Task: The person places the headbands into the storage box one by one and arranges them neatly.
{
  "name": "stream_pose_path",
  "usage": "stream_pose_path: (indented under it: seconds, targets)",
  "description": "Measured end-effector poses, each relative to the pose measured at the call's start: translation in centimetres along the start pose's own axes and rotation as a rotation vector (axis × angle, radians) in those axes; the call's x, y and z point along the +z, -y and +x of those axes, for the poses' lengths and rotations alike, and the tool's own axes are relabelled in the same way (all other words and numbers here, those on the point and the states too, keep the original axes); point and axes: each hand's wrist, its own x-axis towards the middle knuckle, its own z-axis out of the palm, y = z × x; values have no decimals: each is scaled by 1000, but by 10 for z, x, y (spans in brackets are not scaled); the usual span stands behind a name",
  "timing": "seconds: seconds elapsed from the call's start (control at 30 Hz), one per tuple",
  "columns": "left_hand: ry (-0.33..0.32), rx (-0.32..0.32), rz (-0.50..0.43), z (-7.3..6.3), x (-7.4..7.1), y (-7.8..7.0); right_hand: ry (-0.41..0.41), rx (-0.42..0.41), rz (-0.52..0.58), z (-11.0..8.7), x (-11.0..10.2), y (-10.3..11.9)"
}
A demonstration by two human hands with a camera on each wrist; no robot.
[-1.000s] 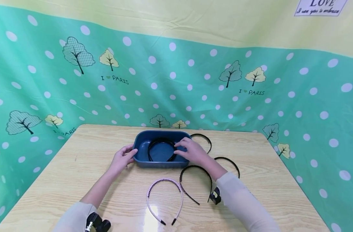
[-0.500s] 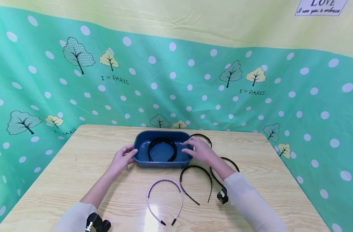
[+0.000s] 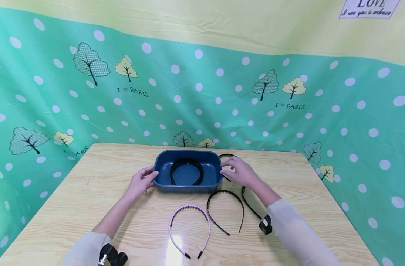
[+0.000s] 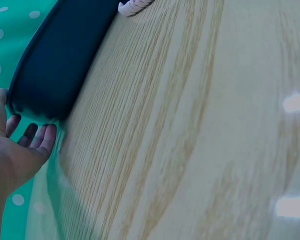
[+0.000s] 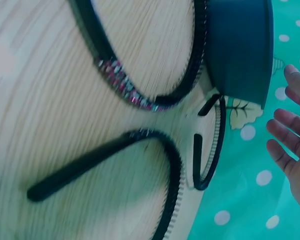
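Note:
A deep blue plastic bin [image 3: 189, 189] stands near the back of the table, a black headband [image 3: 202, 171] lying inside it. My left hand [image 3: 143, 181] grips the bin's left end, thumb at the rim and fingers against the outer wall. At the right end, my right hand [image 3: 240, 171] holds nothing; its fingers are spread and loosely bent beside the rim. In the right wrist view, those fingers [image 5: 287, 127] are apart from the bin. Behind this hand, a toothed black headband [image 3: 227, 155] is partly hidden.
In front of the bin lie a pink headband [image 3: 189, 207] and a black headband [image 3: 225, 191] with glitter on its band [image 5: 120, 82]. Another black headband [image 3: 250, 207] is partly covered by the right forearm. A polka-dot cloth [image 3: 202, 92] hangs behind the table [image 3: 122, 159].
My right hand has moved out of the bin to the right, past its right end, with nothing in it. The left hand and the bin have stayed in place.

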Motion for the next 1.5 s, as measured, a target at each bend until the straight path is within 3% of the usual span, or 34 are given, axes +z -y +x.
stream_pose_path:
  seconds: [0.8, 1.17, 1.5]
  targets:
    - [-5, 1, 1, -1, 0, -1, 77, 69, -61, -28, -12, -53]
    - [-8, -5, 8, -1, 0, -1, 133, 192, -48, -42, -16, -78]
    - [-6, -16, 17, 0, 0, 1, 140, 199, -69, -50, -18, -92]
